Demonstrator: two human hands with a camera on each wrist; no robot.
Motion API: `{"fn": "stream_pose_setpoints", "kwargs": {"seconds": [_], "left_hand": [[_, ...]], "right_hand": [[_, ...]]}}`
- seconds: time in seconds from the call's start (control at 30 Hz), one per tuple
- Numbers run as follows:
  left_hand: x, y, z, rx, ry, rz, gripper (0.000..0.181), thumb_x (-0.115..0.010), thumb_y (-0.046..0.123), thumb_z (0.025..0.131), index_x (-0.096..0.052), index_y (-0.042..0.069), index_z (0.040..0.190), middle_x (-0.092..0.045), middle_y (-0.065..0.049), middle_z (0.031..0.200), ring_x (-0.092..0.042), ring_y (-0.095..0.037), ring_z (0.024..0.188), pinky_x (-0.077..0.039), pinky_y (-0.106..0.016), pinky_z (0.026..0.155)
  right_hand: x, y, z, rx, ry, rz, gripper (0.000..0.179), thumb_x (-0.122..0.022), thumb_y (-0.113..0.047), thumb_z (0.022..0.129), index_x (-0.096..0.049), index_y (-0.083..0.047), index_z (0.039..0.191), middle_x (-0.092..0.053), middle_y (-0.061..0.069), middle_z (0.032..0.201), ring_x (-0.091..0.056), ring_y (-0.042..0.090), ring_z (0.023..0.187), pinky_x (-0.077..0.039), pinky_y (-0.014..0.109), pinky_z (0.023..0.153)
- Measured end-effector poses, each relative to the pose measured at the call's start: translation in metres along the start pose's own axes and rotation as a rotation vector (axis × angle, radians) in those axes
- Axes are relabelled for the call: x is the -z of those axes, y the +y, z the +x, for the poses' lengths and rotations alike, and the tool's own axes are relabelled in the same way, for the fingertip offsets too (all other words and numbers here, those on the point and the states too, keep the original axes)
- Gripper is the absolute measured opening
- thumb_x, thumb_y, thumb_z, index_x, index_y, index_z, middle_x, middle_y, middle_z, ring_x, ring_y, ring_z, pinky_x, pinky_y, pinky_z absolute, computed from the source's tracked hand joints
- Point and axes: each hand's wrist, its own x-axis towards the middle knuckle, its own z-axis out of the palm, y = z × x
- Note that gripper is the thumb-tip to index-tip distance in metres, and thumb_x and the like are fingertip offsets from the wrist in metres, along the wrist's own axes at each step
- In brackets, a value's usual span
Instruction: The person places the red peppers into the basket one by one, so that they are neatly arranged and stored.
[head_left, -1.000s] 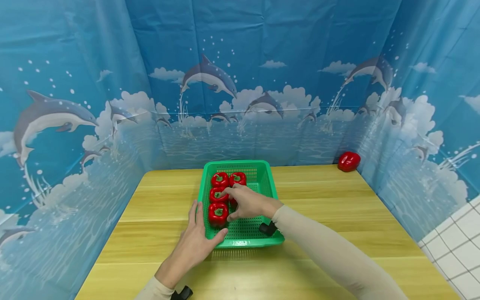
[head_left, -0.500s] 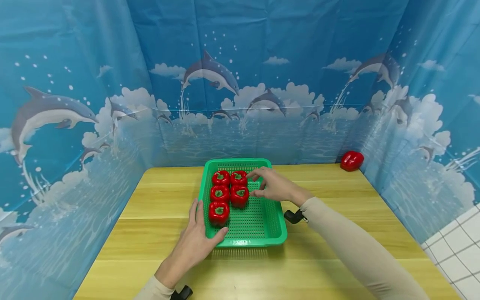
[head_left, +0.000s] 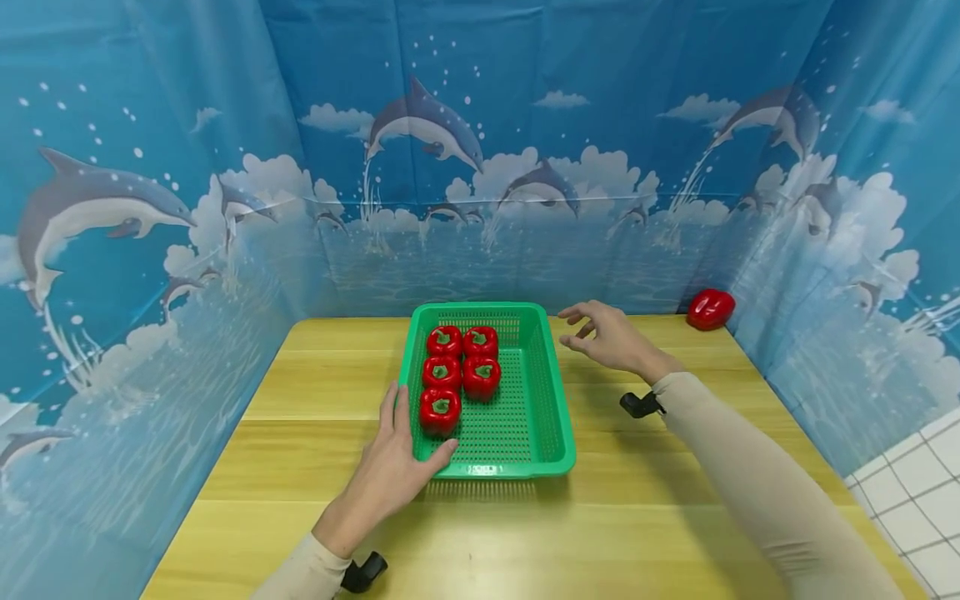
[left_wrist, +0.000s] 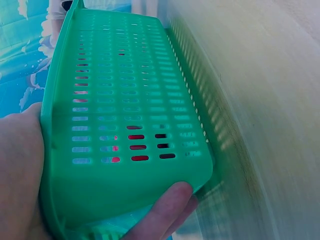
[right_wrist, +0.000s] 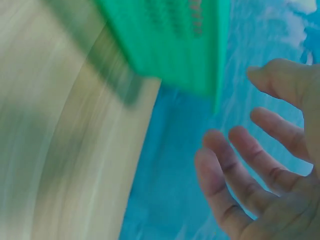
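Several red bell peppers [head_left: 440, 412] stand stem-up in the left part of a green plastic basket [head_left: 552, 400]. My left hand [head_left: 390, 467] rests against the basket's near left corner, its fingers fairly straight along the left side and its thumb by the front rim. In the left wrist view, fingertips [left_wrist: 175, 202] touch the slotted wall. To the right of the basket, my right hand [head_left: 611, 337] is in the air with nothing in it, its fingers loosely bent and spread. Another red bell pepper [head_left: 710, 309] lies at the table's far right corner.
The wooden table [head_left: 315, 450] ends at a blue dolphin-print curtain [head_left: 480, 250], which hangs along the back and both sides. White tiles [head_left: 911, 492] show beyond the right edge. Slots in the basket wall reveal some red.
My right hand has come off the peppers, out over the basket's right rim and rightward toward the lone pepper. My left hand stays at the basket's corner.
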Motion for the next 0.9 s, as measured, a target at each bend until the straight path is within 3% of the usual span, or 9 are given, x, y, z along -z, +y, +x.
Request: {"fn": "stream_pose_setpoints", "kwargs": {"seconds": [0.27,0.47,0.7,0.8,0.9], "left_hand": [[0.0,0.0,0.003,0.007,0.012,0.0,0.125,-0.075,0.069,0.107,-0.006,0.001,0.187,0.001,-0.018,0.198,-0.072,-0.022,0.074,-0.052,-0.033,0.059],[0.0,-0.001,0.003,0.016,0.017,-0.001,0.125,-0.074,0.069,0.107,-0.006,0.002,0.187,0.001,-0.017,0.198,-0.064,-0.016,0.064,-0.051,-0.037,0.058],[0.001,-0.002,0.007,0.034,0.025,-0.006,0.125,-0.075,0.069,0.106,-0.007,0.004,0.188,-0.001,-0.015,0.198,-0.061,-0.014,0.061,-0.049,-0.034,0.055],[-0.002,-0.003,0.005,0.053,0.011,-0.011,0.126,-0.076,0.071,0.105,-0.007,0.006,0.188,0.0,-0.013,0.199,-0.061,-0.014,0.06,-0.053,-0.037,0.057],[-0.002,-0.004,0.005,0.053,0.017,0.015,0.127,-0.075,0.074,0.104,-0.008,0.006,0.188,-0.001,-0.012,0.199,-0.066,-0.012,0.065,-0.064,-0.051,0.07]], "right_hand": [[0.02,0.07,-0.009,-0.115,0.062,-0.074,0.057,-0.072,-0.03,0.118,-0.06,-0.002,0.166,-0.054,0.035,0.163,-0.067,0.06,0.138,-0.055,0.078,0.116],[0.032,0.116,-0.02,-0.237,0.074,-0.038,0.073,-0.069,-0.036,0.118,-0.044,0.001,0.176,-0.035,0.044,0.173,-0.053,0.067,0.147,-0.05,0.082,0.116],[0.046,0.17,-0.023,-0.312,0.137,-0.077,0.086,-0.069,-0.035,0.117,-0.028,0.008,0.18,-0.006,0.048,0.184,-0.013,0.082,0.161,-0.024,0.097,0.121],[0.051,0.187,-0.028,-0.351,0.127,-0.102,0.09,-0.067,-0.037,0.118,-0.021,0.007,0.181,0.009,0.046,0.186,-0.001,0.087,0.158,-0.021,0.099,0.116],[0.057,0.2,-0.03,-0.384,0.115,-0.128,0.094,-0.066,-0.042,0.118,-0.017,0.005,0.183,0.02,0.043,0.186,0.009,0.087,0.157,-0.021,0.101,0.113]]}}
